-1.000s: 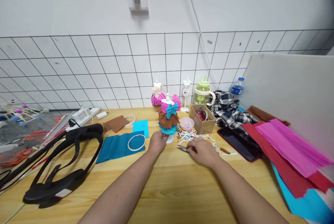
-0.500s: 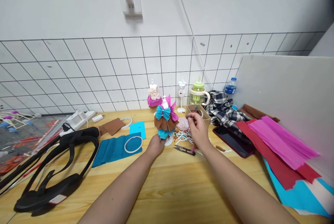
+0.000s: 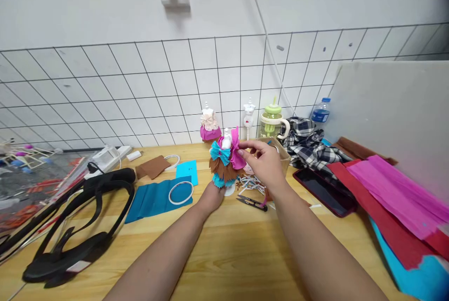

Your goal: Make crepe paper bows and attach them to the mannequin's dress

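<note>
A small white mannequin [image 3: 227, 138] stands upright near the middle, dressed in brown crepe paper [image 3: 223, 170] with a blue bow [image 3: 220, 152], a blue hem and a magenta ruffle [image 3: 238, 157] on its right side. My left hand [image 3: 212, 197] is closed round the stand's lower part, its fingers mostly hidden under the skirt. At the magenta ruffle, my right hand [image 3: 264, 159] pinches the paper edge between thumb and forefinger. Thread snips [image 3: 252, 202] and white paper scraps [image 3: 253, 183] lie just in front of the right hand.
Behind stand a second dressed mannequin [image 3: 209, 125], a bare one [image 3: 249, 116] and a green-lidded jug [image 3: 272, 121]. A cardboard box [image 3: 285, 157], phone [image 3: 324, 192] and crepe sheets [image 3: 396, 193] are rightward. Blue paper [image 3: 150, 200], a white ring [image 3: 181, 193] and a black headset strap [image 3: 101, 240] lie left.
My right hand has moved left from beside the box to the magenta ruffle and taken hold of its edge. My left hand stays at the stand. The view has shifted slightly.
</note>
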Demonstrator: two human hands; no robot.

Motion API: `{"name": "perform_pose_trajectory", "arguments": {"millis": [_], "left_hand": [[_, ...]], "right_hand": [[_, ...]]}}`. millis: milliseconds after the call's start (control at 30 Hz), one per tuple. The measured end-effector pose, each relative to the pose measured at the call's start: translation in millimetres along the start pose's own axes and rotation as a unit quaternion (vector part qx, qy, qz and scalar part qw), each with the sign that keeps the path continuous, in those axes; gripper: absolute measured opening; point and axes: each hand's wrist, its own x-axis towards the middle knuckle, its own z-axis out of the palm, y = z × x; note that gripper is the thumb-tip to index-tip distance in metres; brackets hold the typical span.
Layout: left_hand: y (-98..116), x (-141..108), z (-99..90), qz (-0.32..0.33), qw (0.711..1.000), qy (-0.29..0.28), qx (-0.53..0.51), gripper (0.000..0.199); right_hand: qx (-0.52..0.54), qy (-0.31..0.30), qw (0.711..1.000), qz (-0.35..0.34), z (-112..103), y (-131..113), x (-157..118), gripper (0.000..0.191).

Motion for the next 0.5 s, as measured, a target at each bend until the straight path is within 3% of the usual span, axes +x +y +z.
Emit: {"name": "perform_pose_trajectory", "arguments": {"millis": [200,333,500], "left_hand": [[-1.2,-2.3,1.1,0.006,1.0,-0.009,0.021,0.055],[-0.6,-3.3,1.7,0.005,1.0,-0.007,0.024,0.057],[4.5,-2.5,0.7,0.018,1.0,-0.012,0.012,0.055]], "right_hand": [[-0.019,-0.009,1.0,0.017,6.2,5.0,0.7,0.018],[0.081,-0.036,0.994,0.066,8.7,6.9,1.6,0.019],[0.221,-0.108,0.957,0.155,4.4,5.0,3.2,0.023]]}}
